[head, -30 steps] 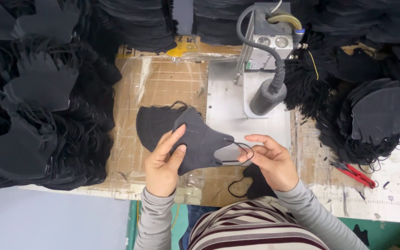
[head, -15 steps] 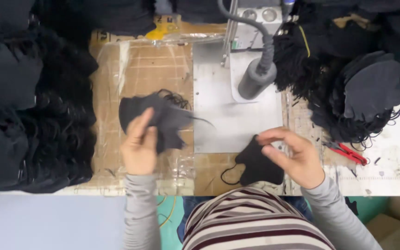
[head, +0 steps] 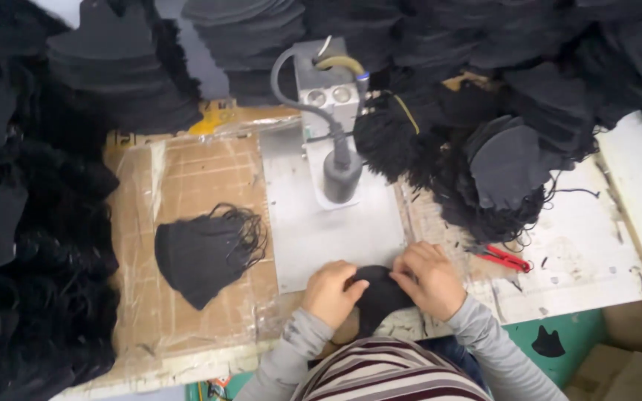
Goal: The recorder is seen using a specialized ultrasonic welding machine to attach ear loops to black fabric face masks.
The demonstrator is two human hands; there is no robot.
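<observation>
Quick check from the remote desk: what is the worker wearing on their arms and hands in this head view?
Both hands are bare: no gloves, rings or watch visible on the left hand or the right hand. Each arm wears a snug grey long sleeve reaching the wrist. Over the torso sits a striped top in dark red, white and black bands.

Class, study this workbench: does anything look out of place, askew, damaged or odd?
A small black mask-shaped piece lies on the green floor below the bench edge, apart from the stacks above. The clear film over the cardboard is wrinkled. Otherwise nothing stands out; both hands hold a black mask at the near edge.
</observation>
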